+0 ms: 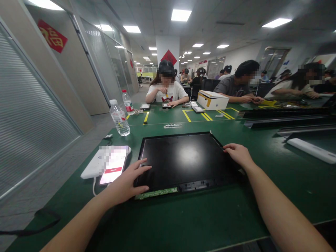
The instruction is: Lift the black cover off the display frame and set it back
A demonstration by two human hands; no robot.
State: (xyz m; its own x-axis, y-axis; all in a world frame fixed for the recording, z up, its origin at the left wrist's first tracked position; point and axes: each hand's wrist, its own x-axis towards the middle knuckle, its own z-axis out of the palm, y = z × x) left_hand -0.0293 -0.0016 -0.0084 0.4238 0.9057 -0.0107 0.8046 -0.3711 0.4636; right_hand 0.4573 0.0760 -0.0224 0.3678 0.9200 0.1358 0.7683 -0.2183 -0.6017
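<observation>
A black flat display panel (181,159) lies screen up on the green table, a ceiling light mirrored in its surface. Along its near left edge runs a green circuit strip (157,193). My left hand (128,180) rests at the panel's left side, fingers spread over the edge and the screen, gripping nothing. At the far right edge of the panel, my right hand (237,154) has its thumb and fingers pressed together on the frame. The undersides of those fingertips are hidden.
To the left are a lit phone (115,166), a white device with a cable (91,164) and two water bottles (120,119). Black metal strips (283,120) and a white bar (311,150) lie right. Across the table (199,217) sit co-workers (166,85) and a white box (212,100).
</observation>
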